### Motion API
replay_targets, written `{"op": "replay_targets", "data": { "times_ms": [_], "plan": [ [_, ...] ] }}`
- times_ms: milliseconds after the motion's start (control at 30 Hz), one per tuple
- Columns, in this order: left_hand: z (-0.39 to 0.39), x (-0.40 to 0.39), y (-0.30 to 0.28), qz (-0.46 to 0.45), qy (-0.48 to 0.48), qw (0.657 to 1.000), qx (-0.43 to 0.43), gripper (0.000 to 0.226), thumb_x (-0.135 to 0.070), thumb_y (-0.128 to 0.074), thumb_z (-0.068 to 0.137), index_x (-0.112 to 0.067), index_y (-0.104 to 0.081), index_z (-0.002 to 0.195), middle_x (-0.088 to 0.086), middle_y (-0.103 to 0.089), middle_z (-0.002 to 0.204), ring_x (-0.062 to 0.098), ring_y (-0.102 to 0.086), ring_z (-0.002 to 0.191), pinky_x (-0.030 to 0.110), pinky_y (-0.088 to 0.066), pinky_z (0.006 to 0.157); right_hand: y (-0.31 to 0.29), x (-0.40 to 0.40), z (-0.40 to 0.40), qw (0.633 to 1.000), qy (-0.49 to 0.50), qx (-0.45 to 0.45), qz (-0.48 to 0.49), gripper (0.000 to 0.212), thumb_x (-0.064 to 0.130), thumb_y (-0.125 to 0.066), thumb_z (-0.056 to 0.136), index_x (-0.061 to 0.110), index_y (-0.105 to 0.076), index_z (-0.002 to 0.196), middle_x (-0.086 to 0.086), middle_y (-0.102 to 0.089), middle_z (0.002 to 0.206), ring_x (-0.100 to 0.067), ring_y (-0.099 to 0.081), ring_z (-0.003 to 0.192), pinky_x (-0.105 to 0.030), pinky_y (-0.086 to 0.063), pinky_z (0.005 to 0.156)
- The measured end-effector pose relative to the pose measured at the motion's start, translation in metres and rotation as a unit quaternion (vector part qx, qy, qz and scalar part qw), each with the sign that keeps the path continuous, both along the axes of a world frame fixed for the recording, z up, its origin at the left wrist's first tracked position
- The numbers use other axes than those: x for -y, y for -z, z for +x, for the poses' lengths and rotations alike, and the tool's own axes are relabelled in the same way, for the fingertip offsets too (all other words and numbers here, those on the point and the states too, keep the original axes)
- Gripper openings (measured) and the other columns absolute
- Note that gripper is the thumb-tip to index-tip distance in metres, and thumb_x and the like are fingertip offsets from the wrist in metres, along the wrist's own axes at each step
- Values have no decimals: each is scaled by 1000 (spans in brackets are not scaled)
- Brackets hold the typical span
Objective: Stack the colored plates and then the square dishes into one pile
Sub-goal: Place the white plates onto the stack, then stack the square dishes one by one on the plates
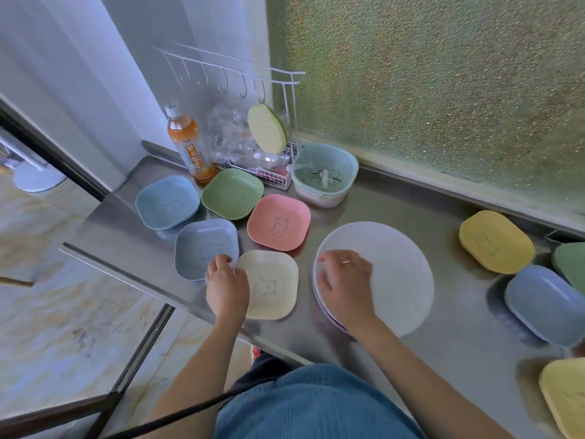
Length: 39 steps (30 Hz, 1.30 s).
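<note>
A pile of round plates (392, 274) lies on the steel counter (411, 359), a pale lilac one on top. My right hand (345, 280) rests flat on its left part. My left hand (226, 283) pinches the left rim of a cream square dish (275, 285). Around it lie a lavender dish (205, 247), a pink dish (278, 223), a green dish (232, 193) and a light blue dish (167, 202). More square dishes sit at the right: a yellow dish (497, 242), a blue-grey dish (544, 305), a green dish (571, 264) and another yellow dish (566, 394).
At the back stand an orange drink bottle (188, 145), a white wire rack (253, 115) with a yellow-green plate (267, 129) leaning in it, and a mint strainer basket (324, 177). The counter's front edge runs diagonally at the left, with floor below.
</note>
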<state>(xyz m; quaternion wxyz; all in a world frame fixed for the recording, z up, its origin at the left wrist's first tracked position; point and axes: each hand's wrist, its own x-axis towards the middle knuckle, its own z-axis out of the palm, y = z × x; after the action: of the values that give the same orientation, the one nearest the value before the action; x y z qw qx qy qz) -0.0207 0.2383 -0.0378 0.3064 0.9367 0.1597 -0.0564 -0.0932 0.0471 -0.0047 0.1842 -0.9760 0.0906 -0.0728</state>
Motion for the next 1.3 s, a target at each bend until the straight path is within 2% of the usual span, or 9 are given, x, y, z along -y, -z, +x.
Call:
{"op": "replay_targets", "data": {
  "times_ms": [133, 267, 400, 567, 733, 867, 1000, 1100, 1300],
  "plan": [
    [14, -27, 4, 52, 53, 997, -32, 30, -5, -44, 89, -11, -48, 119, 14, -45, 123, 37, -52, 103, 37, -39, 67, 9, -55, 18, 933, -315, -160, -68, 34, 33, -43, 94, 18, -51, 123, -6, -55, 130, -25, -43, 121, -44, -26, 102],
    [27, -42, 0, 105, 118, 985, -73, 26, -14, -46, 91, -11, -53, 116, 12, -44, 122, 39, -61, 88, 39, -44, 69, 35, -75, 23, 883, -385, -228, -142, 44, 39, -51, 91, 13, -47, 126, -11, -49, 134, -29, -38, 124, -46, -25, 101],
    [33, -48, 2, 120, 165, 976, -79, 24, -12, -42, 90, -6, -58, 107, 13, -52, 118, 43, -60, 90, 37, -40, 68, 41, -77, 24, 903, -357, -199, -132, 26, 18, -45, 94, 11, -52, 118, -13, -54, 126, -31, -45, 116, -44, -31, 95],
    [37, -58, 13, 80, 221, 971, -46, 25, -13, -37, 95, -3, -60, 95, 15, -58, 105, 41, -59, 84, 37, -40, 66, 37, -66, 14, 959, -277, -32, -43, 24, 5, -71, 68, 18, -62, 87, 0, -65, 83, -20, -59, 77, -28, -33, 79],
    [39, -54, 17, 82, 262, 961, -35, 24, -21, -39, 95, -8, -59, 98, 10, -59, 105, 38, -61, 86, 34, -37, 64, 16, -50, 4, 983, -136, 110, 54, 36, -6, -71, 70, 14, -58, 97, -7, -66, 91, -16, -47, 90, -29, -47, 78],
    [37, -49, 16, 140, 267, 953, -32, 19, -18, -41, 94, -7, -56, 99, 8, -59, 103, 39, -62, 86, 34, -37, 62, 9, -34, -12, 978, -75, 193, 9, 29, 1, -63, 75, 16, -53, 97, -5, -62, 88, -17, -48, 88, -30, -46, 75],
    [33, -46, 15, 189, 271, 944, 17, 5, -2, -60, 80, -4, -58, 76, 11, -60, 75, 36, -62, 62, 30, -33, 47, 14, -1, -32, 979, 11, 197, -45, 19, 10, -49, 82, 10, -63, 95, -12, -66, 84, -23, -51, 88, -33, -40, 80],
    [30, -40, 18, 236, 297, 924, 51, 25, 3, -80, 52, -7, -57, 58, 7, -57, 56, 31, -56, 53, 25, -32, 43, 24, 24, -53, 982, 60, 168, -66, 28, 12, -46, 84, 5, -72, 89, -13, -65, 86, -27, -54, 88, -32, -36, 82],
    [16, -24, 20, 270, 300, 904, 142, 22, 4, -71, 54, -6, -58, 69, 8, -56, 62, 31, -54, 59, 35, -42, 55, 37, 43, -81, 992, 74, 84, -52, 30, 16, -42, 82, 8, -71, 88, -8, -64, 88, -26, -54, 88, -30, -34, 82]
  ]
}}
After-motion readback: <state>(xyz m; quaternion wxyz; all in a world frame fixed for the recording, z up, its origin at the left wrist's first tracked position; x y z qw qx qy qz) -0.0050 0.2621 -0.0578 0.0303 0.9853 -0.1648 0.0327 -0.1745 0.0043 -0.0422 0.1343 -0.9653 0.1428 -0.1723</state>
